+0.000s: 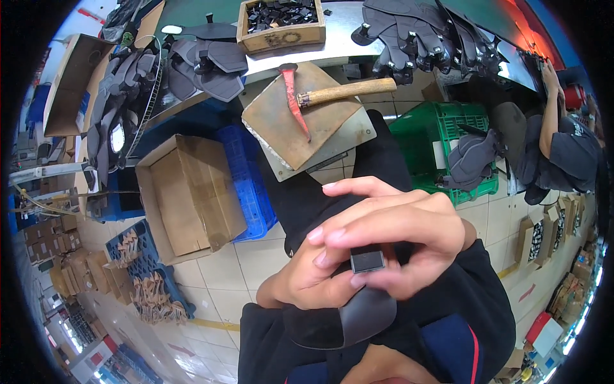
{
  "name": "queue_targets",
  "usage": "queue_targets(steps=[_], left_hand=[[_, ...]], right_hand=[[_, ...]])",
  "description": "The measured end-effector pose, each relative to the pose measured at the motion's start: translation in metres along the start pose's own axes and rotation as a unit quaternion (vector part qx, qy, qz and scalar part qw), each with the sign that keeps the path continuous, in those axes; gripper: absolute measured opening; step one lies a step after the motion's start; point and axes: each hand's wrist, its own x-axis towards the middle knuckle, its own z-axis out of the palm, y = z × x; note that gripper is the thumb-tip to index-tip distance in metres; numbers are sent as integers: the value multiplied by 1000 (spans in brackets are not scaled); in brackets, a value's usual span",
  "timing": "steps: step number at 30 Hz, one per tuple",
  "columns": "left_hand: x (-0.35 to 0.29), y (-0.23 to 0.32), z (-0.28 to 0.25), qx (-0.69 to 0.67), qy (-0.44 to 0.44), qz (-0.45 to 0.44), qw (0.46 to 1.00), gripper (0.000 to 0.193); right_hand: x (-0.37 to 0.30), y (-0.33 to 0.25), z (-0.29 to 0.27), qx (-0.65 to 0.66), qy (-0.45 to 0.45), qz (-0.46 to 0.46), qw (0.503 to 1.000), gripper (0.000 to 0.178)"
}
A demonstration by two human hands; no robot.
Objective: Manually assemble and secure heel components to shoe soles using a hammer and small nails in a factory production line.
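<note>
Close to my chest I hold a black heeled shoe part (368, 317), its smooth curved end below my fingers. The small square end of its heel (368, 259) faces up, dark with a lighter rim. My left hand (307, 275) is closed round the piece from the left. From the right, my right hand (416, 233) curls over it, fingers bent around the heel end and thumb beside it. Most of the piece is hidden by my hands. Beyond them, a hammer (348, 91) with a wooden handle and red head lies on a worn brown board (268, 115).
A wooden box (281, 37) of small black pieces stands on the bench. Black shoe parts (409, 35) are piled there too. A cardboard box (192, 198) and blue crate (256, 205) stand left, a green crate (416, 137) right. Another person (569, 147) sits far right.
</note>
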Motion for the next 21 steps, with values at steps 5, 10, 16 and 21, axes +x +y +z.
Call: queue_targets(steps=[5,10,16,21], left_hand=[[6,9,6,-101,263,-82,956,69],[20,24,-37,-209,130,-228,942,59],[7,129,-142,298,438,-1,848,47],[-65,231,-303,389,692,69,604,54]], right_hand=[[6,13,-10,-158,71,19,985,33],[20,59,-55,-296,79,52,951,35],[71,128,-179,-451,125,146,871,37],[114,191,-396,-624,212,389,643,45]])
